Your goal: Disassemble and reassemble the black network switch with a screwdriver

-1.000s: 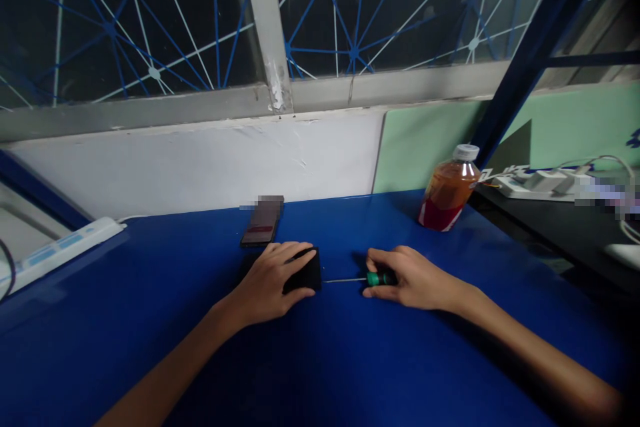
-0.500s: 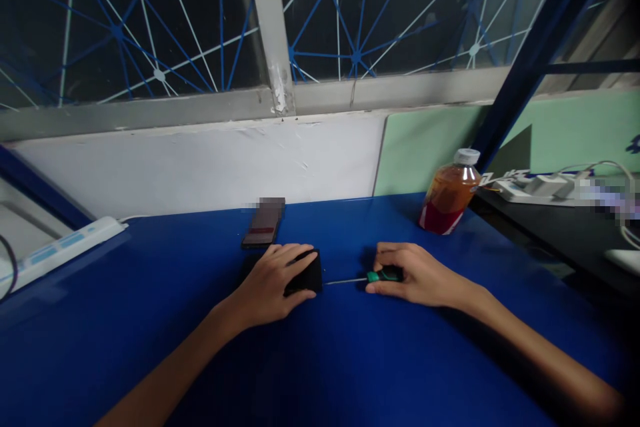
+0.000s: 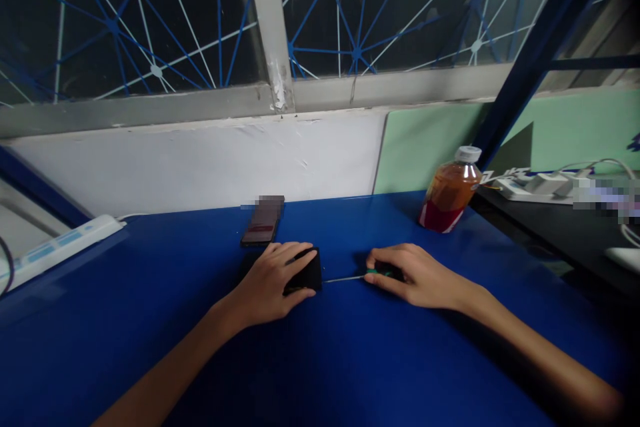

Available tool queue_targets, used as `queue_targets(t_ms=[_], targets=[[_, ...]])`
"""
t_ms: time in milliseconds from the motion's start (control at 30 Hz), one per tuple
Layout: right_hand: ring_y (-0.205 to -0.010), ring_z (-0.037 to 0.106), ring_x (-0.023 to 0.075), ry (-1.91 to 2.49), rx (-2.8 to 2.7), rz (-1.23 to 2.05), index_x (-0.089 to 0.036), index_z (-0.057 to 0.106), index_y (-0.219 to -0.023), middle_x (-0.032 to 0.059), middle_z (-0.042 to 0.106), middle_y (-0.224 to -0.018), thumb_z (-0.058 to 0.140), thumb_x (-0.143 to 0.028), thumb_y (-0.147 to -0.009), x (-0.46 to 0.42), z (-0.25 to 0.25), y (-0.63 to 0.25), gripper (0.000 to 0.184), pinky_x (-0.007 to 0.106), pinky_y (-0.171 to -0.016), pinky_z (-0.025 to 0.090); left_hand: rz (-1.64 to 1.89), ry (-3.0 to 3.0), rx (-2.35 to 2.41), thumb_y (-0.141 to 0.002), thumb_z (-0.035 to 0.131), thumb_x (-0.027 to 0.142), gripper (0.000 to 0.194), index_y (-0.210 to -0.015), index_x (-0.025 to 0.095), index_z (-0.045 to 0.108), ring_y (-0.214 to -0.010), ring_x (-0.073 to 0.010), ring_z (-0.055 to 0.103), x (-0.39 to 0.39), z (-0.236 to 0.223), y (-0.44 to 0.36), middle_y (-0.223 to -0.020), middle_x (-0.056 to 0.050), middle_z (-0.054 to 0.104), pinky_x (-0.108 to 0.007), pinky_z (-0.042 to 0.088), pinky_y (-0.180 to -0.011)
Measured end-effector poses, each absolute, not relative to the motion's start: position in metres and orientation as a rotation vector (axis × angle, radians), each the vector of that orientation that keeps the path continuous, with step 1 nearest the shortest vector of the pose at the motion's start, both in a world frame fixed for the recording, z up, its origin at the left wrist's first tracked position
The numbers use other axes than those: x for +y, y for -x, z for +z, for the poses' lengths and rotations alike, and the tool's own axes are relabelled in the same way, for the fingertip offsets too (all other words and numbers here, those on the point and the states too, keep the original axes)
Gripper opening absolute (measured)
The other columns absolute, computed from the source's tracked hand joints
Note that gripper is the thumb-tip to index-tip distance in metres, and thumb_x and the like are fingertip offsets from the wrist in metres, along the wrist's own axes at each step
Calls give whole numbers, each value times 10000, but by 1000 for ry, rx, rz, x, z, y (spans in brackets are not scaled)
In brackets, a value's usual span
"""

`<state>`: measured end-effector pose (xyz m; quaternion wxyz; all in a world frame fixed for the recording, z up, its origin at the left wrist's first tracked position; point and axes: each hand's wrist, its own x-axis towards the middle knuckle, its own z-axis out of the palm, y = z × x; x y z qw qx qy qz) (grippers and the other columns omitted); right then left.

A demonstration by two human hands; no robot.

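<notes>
My left hand [image 3: 275, 280] lies over a black box-like object [image 3: 309, 270] on the blue table [image 3: 320, 353], fingers and thumb wrapped around it; what kind of object it is I cannot make out. To the right, my right hand [image 3: 410, 275] grips the green and black handle of a screwdriver [image 3: 345, 278]. The screwdriver lies almost level, its thin metal shaft pointing left. Its tip is at the right side of the black object; whether it touches or enters it is too small to tell.
A phone [image 3: 263, 220] lies just beyond my left hand. A bottle of orange drink [image 3: 450, 193] stands at the back right. White power strips lie at the left edge [image 3: 70, 243] and on the black desk at right [image 3: 545, 188]. A wall and window border the back.
My right hand's fingers have shifted forward on the screwdriver handle, covering more of its green part. My left hand and the black object stay in place.
</notes>
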<state>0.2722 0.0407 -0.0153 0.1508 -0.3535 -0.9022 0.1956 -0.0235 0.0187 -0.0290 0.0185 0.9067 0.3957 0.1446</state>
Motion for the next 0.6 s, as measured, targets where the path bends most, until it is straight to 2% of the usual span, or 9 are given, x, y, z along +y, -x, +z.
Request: queue_targets(t_ms=[100, 233, 333, 433, 600], targets=[[-658, 529, 131, 1012, -2613, 547, -198, 627, -839, 21, 608, -803, 563, -490, -860, 44, -17, -275, 299, 257, -580, 327, 422, -2812, 1239, -877, 575, 417, 591, -1405, 267, 356, -1264, -314, 428, 19, -29, 23, -1398, -99, 463, -539, 356, -1022], [-630, 505, 122, 1042, -2610, 509, -191, 586, -773, 6, 585, -770, 652, -485, -789, 45, -23, -275, 302, 249, -565, 316, 431, -2814, 1237, -879, 574, 414, 588, -1406, 264, 359, -1267, -320, 425, 19, -30, 23, -1396, -105, 463, -543, 357, -1019], [-542, 450, 103, 1057, -2601, 546, -201, 548, -802, -36, 547, -643, 648, -434, -800, 43, -25, -273, 253, 241, -530, 287, 439, -2822, 1232, -882, 569, 414, 591, -1411, 265, 351, -1263, -327, 428, 19, -30, 23, -1393, -111, 464, -554, 355, -1015], [-503, 434, 102, 1055, -2591, 575, -203, 567, -831, -43, 524, -583, 613, -466, -818, 40, -22, -271, 267, 248, -511, 269, 447, -2824, 1225, -878, 570, 421, 598, -1411, 270, 345, -1256, -323, 436, 19, -30, 23, -1391, -107, 467, -553, 359, -1012], [-636, 525, 126, 975, -2576, 578, -191, 614, -830, 18, 608, -737, 444, -432, -936, 41, -15, -272, 314, 264, -586, 327, 428, -2818, 1241, -880, 566, 417, 592, -1410, 273, 344, -1260, -320, 430, 19, -30, 23, -1400, -97, 458, -548, 356, -1017]])
